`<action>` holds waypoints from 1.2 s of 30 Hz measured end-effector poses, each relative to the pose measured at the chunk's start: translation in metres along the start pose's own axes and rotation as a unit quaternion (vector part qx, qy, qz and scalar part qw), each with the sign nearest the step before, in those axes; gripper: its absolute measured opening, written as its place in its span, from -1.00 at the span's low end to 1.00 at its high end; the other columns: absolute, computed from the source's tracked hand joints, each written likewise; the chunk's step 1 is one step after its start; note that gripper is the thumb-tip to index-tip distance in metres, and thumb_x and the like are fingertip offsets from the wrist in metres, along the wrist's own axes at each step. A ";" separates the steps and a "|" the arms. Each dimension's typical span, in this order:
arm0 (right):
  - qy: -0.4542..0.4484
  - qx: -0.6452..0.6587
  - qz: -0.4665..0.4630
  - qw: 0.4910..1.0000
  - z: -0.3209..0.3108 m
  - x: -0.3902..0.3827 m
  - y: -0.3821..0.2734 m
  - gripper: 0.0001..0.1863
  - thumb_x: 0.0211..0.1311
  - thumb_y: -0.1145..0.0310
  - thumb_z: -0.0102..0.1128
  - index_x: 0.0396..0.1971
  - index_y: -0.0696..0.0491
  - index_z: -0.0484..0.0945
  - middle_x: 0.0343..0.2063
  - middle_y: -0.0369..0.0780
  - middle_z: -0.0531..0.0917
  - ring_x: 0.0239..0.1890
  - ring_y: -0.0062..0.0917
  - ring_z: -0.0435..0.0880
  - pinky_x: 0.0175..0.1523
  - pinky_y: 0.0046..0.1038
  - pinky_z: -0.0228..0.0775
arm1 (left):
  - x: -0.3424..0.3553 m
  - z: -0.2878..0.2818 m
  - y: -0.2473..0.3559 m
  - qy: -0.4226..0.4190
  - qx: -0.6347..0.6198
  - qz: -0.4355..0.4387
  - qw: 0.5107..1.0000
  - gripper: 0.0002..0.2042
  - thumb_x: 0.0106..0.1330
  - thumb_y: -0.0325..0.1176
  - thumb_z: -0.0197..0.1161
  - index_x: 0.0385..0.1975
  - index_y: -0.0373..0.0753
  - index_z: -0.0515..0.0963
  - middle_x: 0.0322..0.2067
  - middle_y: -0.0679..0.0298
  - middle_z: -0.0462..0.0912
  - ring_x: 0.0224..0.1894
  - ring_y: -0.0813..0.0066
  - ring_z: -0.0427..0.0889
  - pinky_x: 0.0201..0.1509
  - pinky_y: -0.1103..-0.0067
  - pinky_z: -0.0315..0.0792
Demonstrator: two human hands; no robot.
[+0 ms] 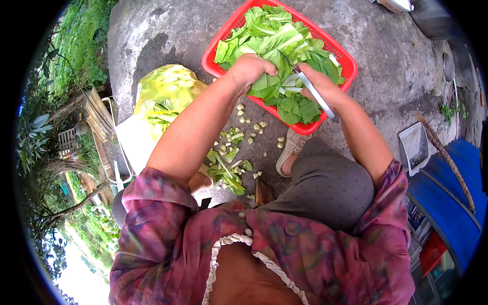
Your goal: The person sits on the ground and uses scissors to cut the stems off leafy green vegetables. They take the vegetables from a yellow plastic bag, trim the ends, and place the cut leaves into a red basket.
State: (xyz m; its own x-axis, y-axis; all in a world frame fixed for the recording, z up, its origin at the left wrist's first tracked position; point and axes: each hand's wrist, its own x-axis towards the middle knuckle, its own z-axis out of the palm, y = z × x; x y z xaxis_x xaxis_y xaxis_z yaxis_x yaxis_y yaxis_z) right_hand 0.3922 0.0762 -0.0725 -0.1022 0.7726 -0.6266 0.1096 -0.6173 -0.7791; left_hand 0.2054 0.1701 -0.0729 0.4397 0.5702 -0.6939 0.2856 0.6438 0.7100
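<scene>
My left hand (252, 70) is closed around a bunch of leafy greens (267, 87) above a red plastic basket (210, 56). In my right hand (321, 84) is a pair of scissors (316, 95) with pale handles, its dark blades pointing toward the greens beside my left fingers. Cut green leaves and white stalks heap up in the basket. Leaves partly hide the fingertips of my left hand and the blade tips.
A yellow plastic bag (168, 89) of greens stands to the left. Stem ends (241, 113) and loose leaves (229, 173) lie on the concrete between my feet. A grey dustpan (414, 146) and a blue sheet (447, 188) are at the right.
</scene>
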 end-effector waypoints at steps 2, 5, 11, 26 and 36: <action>-0.018 0.085 0.053 0.995 -0.002 0.004 0.002 -0.60 0.05 0.47 0.06 -0.03 0.04 0.32 -0.28 -0.26 0.45 -0.23 -0.59 0.42 -0.09 -0.53 0.30 | -0.003 0.002 -0.001 -0.024 0.035 0.005 0.999 -0.73 -0.07 -0.57 0.22 -0.30 -0.51 0.52 -0.41 0.02 0.62 -0.44 0.24 0.64 -0.31 0.40 0.55; -0.036 0.091 0.054 0.994 0.000 0.002 -0.001 -0.49 -0.04 0.61 0.11 0.01 0.08 0.34 -0.27 -0.23 0.45 -0.20 -0.59 0.42 -0.05 -0.54 0.30 | -0.008 -0.001 -0.001 -0.066 0.038 0.004 0.997 -0.72 -0.10 -0.58 0.25 -0.30 -0.49 0.53 -0.43 0.06 0.62 -0.44 0.27 0.64 -0.30 0.42 0.55; -0.059 -0.223 -0.135 0.964 -0.006 0.009 0.010 -0.65 -0.08 0.60 0.13 -0.19 0.10 0.45 -0.40 -0.27 0.51 -0.30 -0.62 0.46 -0.10 -0.54 0.33 | 0.001 -0.022 0.006 -0.113 0.022 -0.091 0.989 -0.71 -0.10 -0.56 0.23 -0.30 -0.45 0.54 -0.38 0.05 0.62 -0.39 0.25 0.64 -0.25 0.43 0.54; -0.013 -0.196 -0.038 0.980 0.010 0.028 -0.002 -0.70 -0.10 0.50 0.16 -0.26 0.10 0.50 -0.62 -0.36 0.48 -0.58 -0.69 0.42 -0.47 -0.59 0.29 | 0.021 -0.031 0.009 -0.042 0.180 -0.033 0.982 -0.80 -0.15 -0.53 0.25 -0.46 -0.44 0.57 -0.51 0.11 0.62 -0.52 0.33 0.62 -0.38 0.47 0.52; 0.018 -0.145 0.014 0.989 0.000 0.029 -0.009 -0.64 -0.05 0.47 0.14 -0.15 0.07 0.47 -0.72 -0.34 0.41 -0.72 -0.66 0.39 -0.63 -0.58 0.25 | 0.050 -0.046 0.022 0.171 0.535 0.094 0.822 -0.16 -0.26 -0.23 0.48 0.16 -0.18 0.25 -0.05 -0.08 0.48 -0.09 0.07 0.53 0.06 0.43 0.40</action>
State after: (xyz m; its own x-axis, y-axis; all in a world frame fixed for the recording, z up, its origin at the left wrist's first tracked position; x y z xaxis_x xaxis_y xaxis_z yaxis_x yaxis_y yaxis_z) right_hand 0.3878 0.1042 -0.0838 -0.0593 0.7637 -0.6428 0.3921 -0.5744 -0.7186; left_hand 0.1947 0.2361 -0.0972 0.3482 0.8367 -0.4227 0.9060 -0.1846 0.3809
